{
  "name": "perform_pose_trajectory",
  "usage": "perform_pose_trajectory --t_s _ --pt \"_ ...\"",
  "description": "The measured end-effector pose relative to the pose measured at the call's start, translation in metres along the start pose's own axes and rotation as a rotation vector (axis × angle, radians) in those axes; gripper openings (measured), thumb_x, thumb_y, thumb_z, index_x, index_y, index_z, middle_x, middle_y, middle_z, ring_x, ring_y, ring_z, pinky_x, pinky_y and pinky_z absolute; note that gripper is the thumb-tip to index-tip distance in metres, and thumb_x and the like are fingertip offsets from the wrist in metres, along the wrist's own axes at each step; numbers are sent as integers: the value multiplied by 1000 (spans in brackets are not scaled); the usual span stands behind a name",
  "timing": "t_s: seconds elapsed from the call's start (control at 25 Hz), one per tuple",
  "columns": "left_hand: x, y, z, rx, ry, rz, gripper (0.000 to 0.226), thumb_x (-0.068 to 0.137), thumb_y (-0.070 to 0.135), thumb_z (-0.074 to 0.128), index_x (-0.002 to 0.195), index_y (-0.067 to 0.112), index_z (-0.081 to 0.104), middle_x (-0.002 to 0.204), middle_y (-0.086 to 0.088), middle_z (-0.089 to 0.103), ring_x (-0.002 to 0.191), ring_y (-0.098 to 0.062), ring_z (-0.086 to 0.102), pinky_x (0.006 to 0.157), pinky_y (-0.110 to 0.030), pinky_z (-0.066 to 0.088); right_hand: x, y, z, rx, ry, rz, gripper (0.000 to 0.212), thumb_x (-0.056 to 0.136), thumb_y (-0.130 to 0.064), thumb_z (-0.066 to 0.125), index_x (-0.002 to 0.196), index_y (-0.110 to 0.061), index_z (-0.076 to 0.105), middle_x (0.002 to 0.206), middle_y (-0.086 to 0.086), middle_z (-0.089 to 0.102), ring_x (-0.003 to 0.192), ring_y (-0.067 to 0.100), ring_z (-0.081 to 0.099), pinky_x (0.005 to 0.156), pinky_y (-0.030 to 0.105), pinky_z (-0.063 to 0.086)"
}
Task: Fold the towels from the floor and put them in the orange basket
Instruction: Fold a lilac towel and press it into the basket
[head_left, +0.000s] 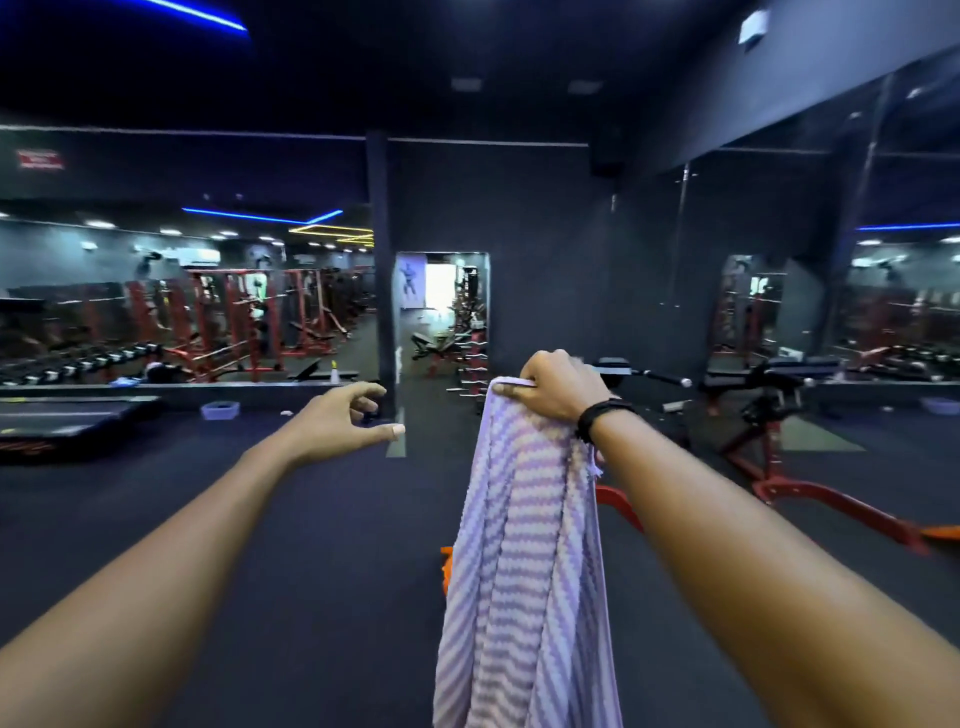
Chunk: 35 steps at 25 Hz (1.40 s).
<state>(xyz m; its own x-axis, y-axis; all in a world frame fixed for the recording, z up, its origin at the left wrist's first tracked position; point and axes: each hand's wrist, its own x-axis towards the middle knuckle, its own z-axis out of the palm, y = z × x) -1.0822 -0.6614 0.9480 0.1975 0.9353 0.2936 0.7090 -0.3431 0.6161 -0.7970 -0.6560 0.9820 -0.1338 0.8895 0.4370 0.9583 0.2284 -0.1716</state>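
Observation:
A lilac and white striped towel (524, 561) hangs straight down in front of me. My right hand (558, 389) grips its top edge at chest height, a black band on the wrist. My left hand (345, 421) is stretched out to the left of the towel, apart from it, fingers loosely spread and holding nothing. A sliver of the orange basket (445, 569) shows on the dark floor just behind the towel's left edge; the towel hides most of it.
A red-framed weight bench (769, 467) stands on the floor to the right. Mirrors line the walls, showing red racks and dumbbells (78, 364). A small pale tub (221, 410) sits by the far left wall. Dark rubber floor (311, 545) spreads ahead.

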Motion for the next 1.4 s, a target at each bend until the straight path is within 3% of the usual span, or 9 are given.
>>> perform_pose_trajectory --t_s 0.2,0.52,0.8,0.92,1.08,1.2,1.32,1.4 --pt "79 42 82 -31 -85 71 68 73 50 75 132 26 51 117 3 58 109 -15 57 87 -29 49 6 107 -7 -82 22 86 62 86 -67 48 55 -15 36 85 11 57 89 34 60 65 34 39" --pt "196 55 175 -38 -158 139 66 75 48 75 132 25 51 117 2 58 109 -15 56 94 -29 45 60 213 36 -112 -24 171 64 84 -71 47 55 -13 41 78 6 53 90 33 59 68 34 37" --pt "333 39 214 -43 -170 194 59 76 43 76 128 23 55 115 0 60 106 -17 58 87 -24 42 180 266 84 -72 -87 149 62 84 -62 58 54 -14 31 56 -1 41 64 26 44 55 32 28" --pt "394 32 217 -51 -194 183 56 76 43 76 125 22 57 112 0 61 102 -14 59 82 -21 40 242 284 100 -51 -79 146 62 83 -64 57 56 -13 33 58 4 42 58 25 41 54 33 28" --pt "456 22 238 -111 -180 143 36 74 47 76 97 19 70 85 4 67 74 -4 58 70 -17 47 314 303 128 15 -72 95 62 86 -61 55 54 -13 32 56 7 38 56 24 37 50 35 24" --pt "496 20 268 -92 -135 114 38 72 53 76 75 16 67 64 8 60 58 -4 51 51 -14 41 362 311 159 65 -60 34 64 85 -59 59 50 -15 28 51 5 30 53 22 28 50 35 21" --pt "537 10 300 97 -62 76 34 69 51 71 68 19 57 73 2 63 75 -19 61 58 -29 41 405 321 187 164 -13 -33 65 85 -55 60 48 -16 25 52 7 26 56 21 22 52 34 21" --pt "564 -4 315 305 -48 23 22 70 38 65 85 22 60 95 -7 65 94 -31 62 65 -31 40 436 338 199 210 40 -16 65 87 -56 58 48 -15 24 50 4 25 54 21 23 53 35 23"
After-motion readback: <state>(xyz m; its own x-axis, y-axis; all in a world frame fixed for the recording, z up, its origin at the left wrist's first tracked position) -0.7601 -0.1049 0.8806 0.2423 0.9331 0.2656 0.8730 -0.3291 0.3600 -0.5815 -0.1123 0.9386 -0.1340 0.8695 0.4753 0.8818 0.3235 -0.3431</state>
